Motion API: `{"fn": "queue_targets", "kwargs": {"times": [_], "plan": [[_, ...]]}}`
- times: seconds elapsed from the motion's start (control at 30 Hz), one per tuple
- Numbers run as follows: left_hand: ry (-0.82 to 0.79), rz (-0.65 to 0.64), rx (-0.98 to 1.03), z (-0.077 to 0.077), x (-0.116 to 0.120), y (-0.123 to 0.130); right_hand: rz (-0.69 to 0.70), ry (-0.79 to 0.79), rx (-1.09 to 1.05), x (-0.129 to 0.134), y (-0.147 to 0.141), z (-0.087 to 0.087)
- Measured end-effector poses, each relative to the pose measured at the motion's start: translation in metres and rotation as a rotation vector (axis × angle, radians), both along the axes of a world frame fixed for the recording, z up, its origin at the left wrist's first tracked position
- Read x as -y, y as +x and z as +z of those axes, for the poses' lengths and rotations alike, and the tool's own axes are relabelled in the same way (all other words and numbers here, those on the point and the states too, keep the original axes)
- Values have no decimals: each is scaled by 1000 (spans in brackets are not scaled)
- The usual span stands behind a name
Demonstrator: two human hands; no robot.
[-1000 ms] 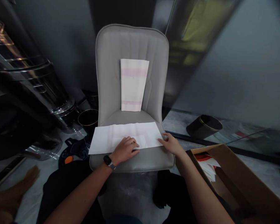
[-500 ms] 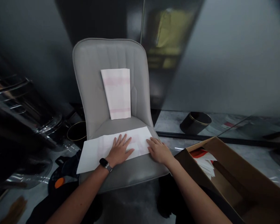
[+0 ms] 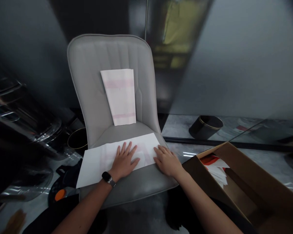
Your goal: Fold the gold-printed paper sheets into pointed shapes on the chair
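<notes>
A long white folded paper sheet (image 3: 92, 164), with faint pink showing through, lies across the seat of a grey padded chair (image 3: 88, 61). My left hand (image 3: 124, 161), with a dark watch on its wrist, rests flat on the middle of this sheet, fingers spread. At the sheet's right end my right hand (image 3: 167, 161) lies palm down, fingertips on the paper's edge and the rest over the seat. Against the backrest leans a stack of folded white paper (image 3: 119, 97) with pink bands, apart from both hands.
On the right stands an open cardboard box (image 3: 256, 172) holding white and red papers (image 3: 216, 172). A black bin (image 3: 78, 139) is left of the chair, near a dark bag-like item with an orange disc (image 3: 60, 195). A glossy wall behind reflects a bin.
Both hands stay flat on the sheet in nearly the same places. The view has shifted slightly, so the chair appears a little further left and larger.
</notes>
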State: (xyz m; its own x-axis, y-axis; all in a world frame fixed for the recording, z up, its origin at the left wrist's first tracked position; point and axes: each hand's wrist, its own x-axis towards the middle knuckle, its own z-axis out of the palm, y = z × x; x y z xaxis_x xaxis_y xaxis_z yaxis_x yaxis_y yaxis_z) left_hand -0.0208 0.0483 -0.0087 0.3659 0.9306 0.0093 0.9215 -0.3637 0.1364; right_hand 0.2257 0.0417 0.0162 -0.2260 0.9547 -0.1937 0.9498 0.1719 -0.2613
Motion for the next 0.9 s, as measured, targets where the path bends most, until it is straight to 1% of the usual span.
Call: {"fn": "queue_targets", "kwargs": {"times": [0.13, 0.3, 0.5, 0.67, 0.9], "plan": [[4, 13, -1, 3, 2, 1, -11, -21, 0, 1, -3, 1], [33, 11, 29, 1, 4, 1, -22, -9, -2, 2, -7, 1], [23, 9, 22, 3, 4, 2, -19, 2, 10, 3, -7, -5], [17, 8, 17, 3, 4, 3, 7, -35, 1, 4, -3, -10], [12, -4, 29, 1, 2, 2, -1, -107, -2, 5, -1, -10]]}}
